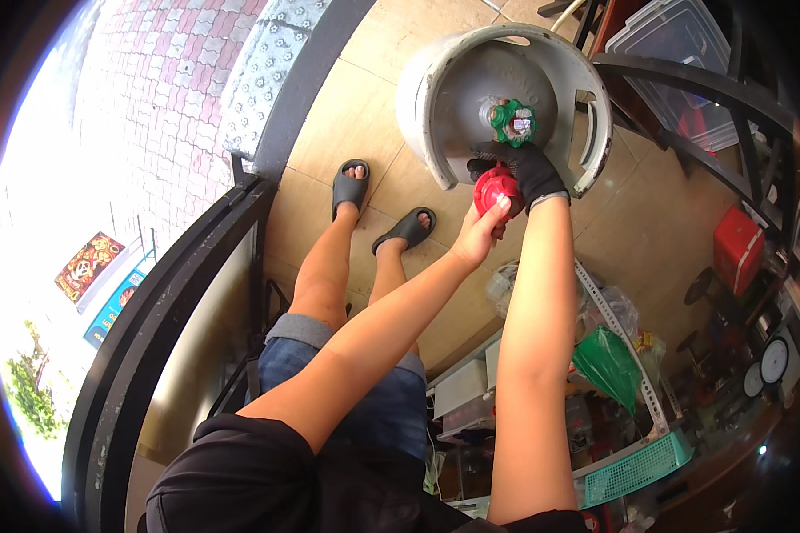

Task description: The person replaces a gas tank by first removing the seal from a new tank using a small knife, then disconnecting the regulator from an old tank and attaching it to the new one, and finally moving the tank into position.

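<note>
A grey gas cylinder [467, 86] with a chipped round collar stands on the tiled floor. On its valve sits a green handwheel [514, 123]. Just below the handwheel, a red gas regulator [497, 191] is at the collar's gap. My left hand [485, 230], bare, grips the regulator's near side with the thumb on top. My right hand [523, 170], in a black glove, is closed around the regulator's far side, close under the handwheel. Whether the regulator is joined to the valve is hidden by the glove.
A black metal frame [167, 286] runs along the left, beside a paved area outside. At the right are a metal rack, a clear plastic box [673, 66] and a red container [738, 250]. Nearer me stand shelves with a green plastic bag [607, 363] and a teal basket [633, 470].
</note>
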{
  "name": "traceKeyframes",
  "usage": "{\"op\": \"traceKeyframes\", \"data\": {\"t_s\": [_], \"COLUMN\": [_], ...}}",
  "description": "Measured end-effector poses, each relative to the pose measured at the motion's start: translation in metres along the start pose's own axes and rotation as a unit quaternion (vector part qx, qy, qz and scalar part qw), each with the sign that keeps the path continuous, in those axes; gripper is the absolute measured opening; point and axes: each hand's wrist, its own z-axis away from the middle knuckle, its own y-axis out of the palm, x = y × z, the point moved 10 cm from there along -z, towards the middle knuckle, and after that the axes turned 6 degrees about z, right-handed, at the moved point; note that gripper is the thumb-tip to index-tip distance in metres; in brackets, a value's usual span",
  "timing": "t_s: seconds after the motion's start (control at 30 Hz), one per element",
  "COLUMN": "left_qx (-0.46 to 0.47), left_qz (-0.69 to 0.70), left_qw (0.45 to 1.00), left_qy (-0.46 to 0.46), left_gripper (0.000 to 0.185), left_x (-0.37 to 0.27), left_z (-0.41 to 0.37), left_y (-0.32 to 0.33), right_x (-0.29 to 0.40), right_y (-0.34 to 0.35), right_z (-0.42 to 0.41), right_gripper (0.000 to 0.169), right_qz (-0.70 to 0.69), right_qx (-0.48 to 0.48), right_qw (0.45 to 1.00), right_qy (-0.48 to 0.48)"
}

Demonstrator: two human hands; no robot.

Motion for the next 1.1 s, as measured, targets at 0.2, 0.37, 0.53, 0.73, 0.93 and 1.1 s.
{"op": "traceKeyframes", "data": {"t_s": [0.2, 0.37, 0.53, 0.73, 0.93, 1.1], "left_qx": [-0.018, -0.009, -0.003, -0.006, -0.003, 0.023], "left_qz": [-0.016, -0.021, -0.022, 0.053, 0.051, 0.001], "left_qw": [1.0, 1.0, 1.0, 0.998, 0.998, 0.999], "left_qy": [0.017, -0.015, -0.002, 0.034, 0.043, -0.027], "left_gripper": [0.019, 0.026, 0.026, 0.022, 0.02, 0.032], "left_x": [-0.001, -0.003, -0.003, -0.003, 0.004, 0.009], "left_z": [0.004, 0.004, 0.003, 0.0, -0.006, -0.006], "left_y": [-0.005, 0.001, -0.001, -0.001, -0.01, -0.01], "right_x": [0.053, 0.0, 0.003, 0.007, 0.029, 0.009], "right_y": [-0.008, 0.005, 0.003, -0.012, -0.012, 0.013], "right_z": [0.035, 0.0, -0.006, 0.004, 0.016, 0.003], "right_gripper": [0.026, 0.024, 0.019, 0.032, 0.041, 0.028], "right_qz": [0.474, 0.03, -0.005, 0.211, 0.392, -0.003], "right_qx": [-0.26, 0.032, 0.019, -0.163, -0.225, 0.059], "right_qw": [0.84, 0.999, 1.0, 0.962, 0.889, 0.998], "right_qy": [0.051, 0.018, 0.006, 0.053, 0.069, -0.005]}}
